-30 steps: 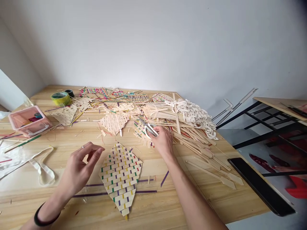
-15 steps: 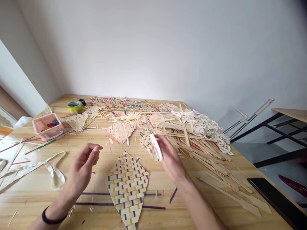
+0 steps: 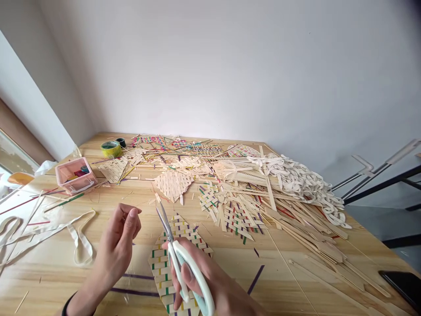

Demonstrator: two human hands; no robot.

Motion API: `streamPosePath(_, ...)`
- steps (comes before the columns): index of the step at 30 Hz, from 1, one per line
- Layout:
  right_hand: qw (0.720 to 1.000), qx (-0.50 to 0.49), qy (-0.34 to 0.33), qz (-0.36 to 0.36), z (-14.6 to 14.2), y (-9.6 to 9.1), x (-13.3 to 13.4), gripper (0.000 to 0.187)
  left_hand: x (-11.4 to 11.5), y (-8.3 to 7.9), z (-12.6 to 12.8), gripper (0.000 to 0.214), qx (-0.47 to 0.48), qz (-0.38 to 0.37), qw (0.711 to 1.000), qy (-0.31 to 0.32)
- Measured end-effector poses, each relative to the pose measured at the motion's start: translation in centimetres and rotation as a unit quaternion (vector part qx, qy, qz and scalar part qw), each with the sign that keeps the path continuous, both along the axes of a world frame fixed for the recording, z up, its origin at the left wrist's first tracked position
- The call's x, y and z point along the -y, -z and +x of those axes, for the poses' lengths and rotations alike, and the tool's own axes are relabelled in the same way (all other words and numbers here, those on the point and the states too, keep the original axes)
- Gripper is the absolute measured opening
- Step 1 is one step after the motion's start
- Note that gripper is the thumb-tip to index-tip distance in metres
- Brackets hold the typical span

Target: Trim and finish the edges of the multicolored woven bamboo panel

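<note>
My right hand [image 3: 219,281] grips a pair of white-handled scissors [image 3: 192,260], the blades slightly parted and pointing up and away. They hover above a leaf-shaped woven panel [image 3: 159,265] of pale strips with green, yellow and purple checks. The hand and scissors cover much of that panel. To its left, my left hand [image 3: 120,241] is raised with fingers curled and thumb pressed to them; nothing shows in it. Beyond the panel lies a plain woven piece [image 3: 173,184] with a pointed near end.
A pink box [image 3: 75,174] holding thread spools stands left, near yellow tape [image 3: 111,149]. White ribbon [image 3: 79,245] loops at the left. On the right lie wooden strips [image 3: 296,219], a heap of white cord [image 3: 299,180], woven scraps [image 3: 238,219] and a black phone [image 3: 403,285].
My right hand has brought the scissors leftward and nearer, over the woven panel. My left hand keeps its curled shape. The view has shifted slightly to the right.
</note>
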State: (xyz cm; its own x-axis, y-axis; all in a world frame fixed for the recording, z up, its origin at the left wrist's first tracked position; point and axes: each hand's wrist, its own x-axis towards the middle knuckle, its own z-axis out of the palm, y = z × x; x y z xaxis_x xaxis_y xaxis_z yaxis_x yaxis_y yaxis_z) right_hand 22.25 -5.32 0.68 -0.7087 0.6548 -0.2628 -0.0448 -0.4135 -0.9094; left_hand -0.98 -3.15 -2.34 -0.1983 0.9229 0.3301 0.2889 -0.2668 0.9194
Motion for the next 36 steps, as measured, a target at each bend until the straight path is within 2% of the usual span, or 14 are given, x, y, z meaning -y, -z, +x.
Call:
streamPosePath(6,0.999,0.013,-0.007,-0.038,-0.7,0.6,0.1,0.08,0.9,0.1,0.2,0.024,-0.077,-0.012,0.996,0.037)
streamPosePath(14,0.999,-0.003,0.027,-0.039,-1.2,0.7,-0.4,0.088,1.3,-0.7,0.8,0.023,-0.173,-0.017,0.981,0.089)
streamPosePath(20,0.998,-0.01,0.047,-0.045,-1.4,1.1,-0.1,0.067,1.4,-0.8,0.6,0.022,-0.194,-0.018,0.977,0.088)
streamPosePath(24,0.997,0.001,0.057,-0.048,-1.4,1.4,-0.1,0.063,1.2,-0.6,0.7,0.023,-0.194,-0.019,0.977,0.085)
streamPosePath(29,0.998,-0.024,0.045,-0.035,-1.1,1.8,-0.1,0.048,1.2,-0.4,0.5,0.019,-0.187,-0.01,0.978,0.093)
streamPosePath(36,0.998,-0.023,0.048,-0.026,-1.0,1.9,0.0,0.05,1.3,-0.7,0.5,0.017,-0.198,0.007,0.976,0.089)
